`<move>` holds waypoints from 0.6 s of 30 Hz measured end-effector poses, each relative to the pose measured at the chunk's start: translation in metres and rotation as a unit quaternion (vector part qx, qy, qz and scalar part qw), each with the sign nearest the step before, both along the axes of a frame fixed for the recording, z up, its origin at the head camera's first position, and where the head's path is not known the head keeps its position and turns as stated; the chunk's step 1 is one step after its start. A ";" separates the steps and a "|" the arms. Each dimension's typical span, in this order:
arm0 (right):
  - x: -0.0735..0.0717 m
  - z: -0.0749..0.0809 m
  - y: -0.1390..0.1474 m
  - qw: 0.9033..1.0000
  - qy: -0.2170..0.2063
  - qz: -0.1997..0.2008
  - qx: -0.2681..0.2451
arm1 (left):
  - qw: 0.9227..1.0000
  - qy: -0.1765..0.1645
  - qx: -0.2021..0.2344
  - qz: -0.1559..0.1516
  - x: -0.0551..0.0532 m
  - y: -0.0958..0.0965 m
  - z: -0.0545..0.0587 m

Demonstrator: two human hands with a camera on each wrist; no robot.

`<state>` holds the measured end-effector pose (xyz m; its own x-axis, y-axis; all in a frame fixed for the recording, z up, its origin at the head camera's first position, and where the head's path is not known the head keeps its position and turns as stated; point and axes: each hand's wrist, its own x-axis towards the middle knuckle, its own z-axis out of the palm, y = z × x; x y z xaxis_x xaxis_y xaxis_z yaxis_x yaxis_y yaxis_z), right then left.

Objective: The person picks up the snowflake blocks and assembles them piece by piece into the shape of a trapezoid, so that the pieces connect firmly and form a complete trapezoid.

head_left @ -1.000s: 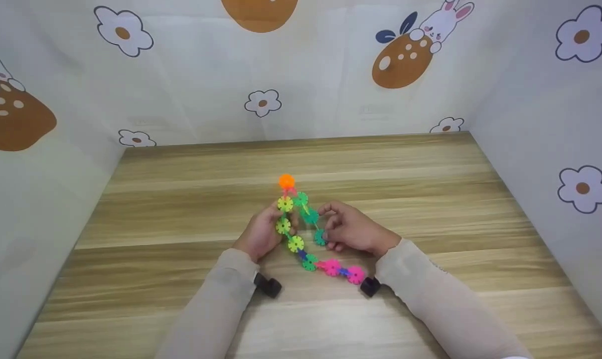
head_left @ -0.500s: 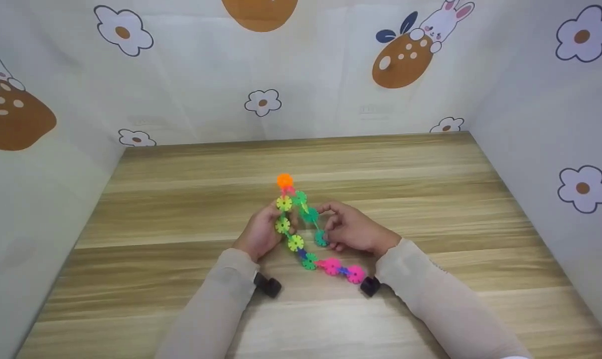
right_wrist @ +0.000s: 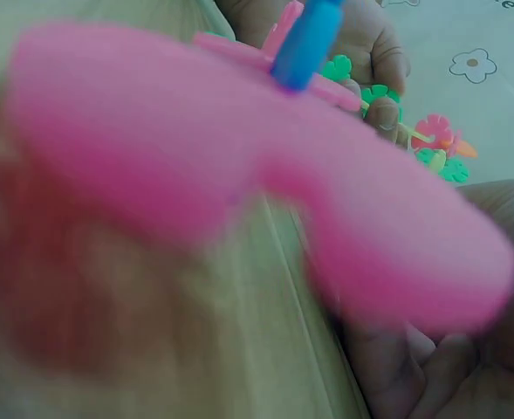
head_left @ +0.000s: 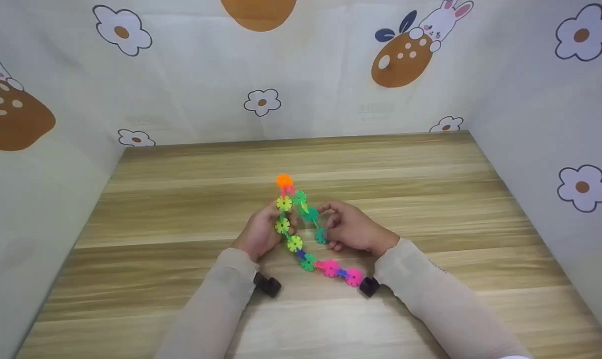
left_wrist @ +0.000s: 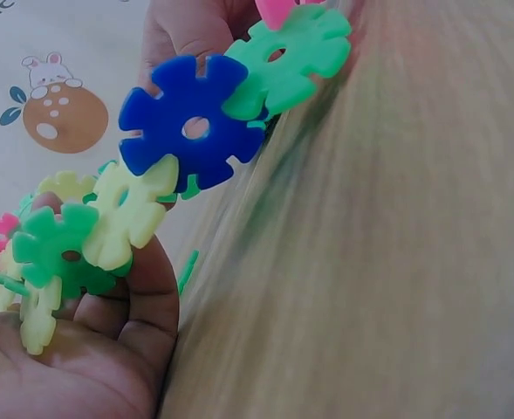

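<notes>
A chain of notched plastic snowflake discs runs between the hands, bent over at an orange disc point(head_left: 284, 180). My left hand point(head_left: 261, 232) holds its yellow-green stretch, fingers curled behind a yellow disc point(head_left: 282, 226). In the left wrist view, a blue disc point(left_wrist: 161, 122) links yellow and green ones above the left palm point(left_wrist: 73, 375). My right hand point(head_left: 358, 227) pinches the green end disc point(head_left: 321, 236) of the other branch. The chain's pink end disc point(head_left: 353, 277) hangs by the right wrist. A pink disc point(right_wrist: 134, 131), close and blurred, covers much of the right wrist view.
The wood-grain table point(head_left: 181, 184) spreads around both hands. Pale cloth walls point(head_left: 321, 65) with printed flowers and rabbits enclose its back and sides. Black wrist cameras sit at the left cuff point(head_left: 267, 285) and right cuff point(head_left: 369, 286).
The orange disc has shifted slightly left, and the pink end hangs a little lower and further left. Both hands keep their hold and have hardly moved.
</notes>
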<state>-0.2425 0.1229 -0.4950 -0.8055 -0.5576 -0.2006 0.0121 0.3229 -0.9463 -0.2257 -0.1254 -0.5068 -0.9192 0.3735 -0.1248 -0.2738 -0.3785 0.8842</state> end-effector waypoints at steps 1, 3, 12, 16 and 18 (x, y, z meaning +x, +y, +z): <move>0.000 0.000 0.000 1.000 0.002 0.000 0.002 | 1.000 0.001 0.001 -0.002 0.000 0.000 0.000; 0.000 0.000 0.000 1.000 0.005 0.003 0.006 | 1.000 0.008 0.001 -0.006 0.000 -0.001 -0.001; -0.001 -0.001 0.001 1.000 0.010 0.016 0.010 | 1.000 0.024 -0.008 -0.014 0.001 -0.001 0.000; -0.001 -0.002 0.001 1.000 0.015 0.023 0.008 | 1.000 0.023 -0.005 -0.013 0.001 -0.001 -0.001; 0.000 -0.001 0.001 1.000 0.014 0.026 0.008 | 1.000 0.022 -0.001 -0.015 0.001 -0.001 -0.001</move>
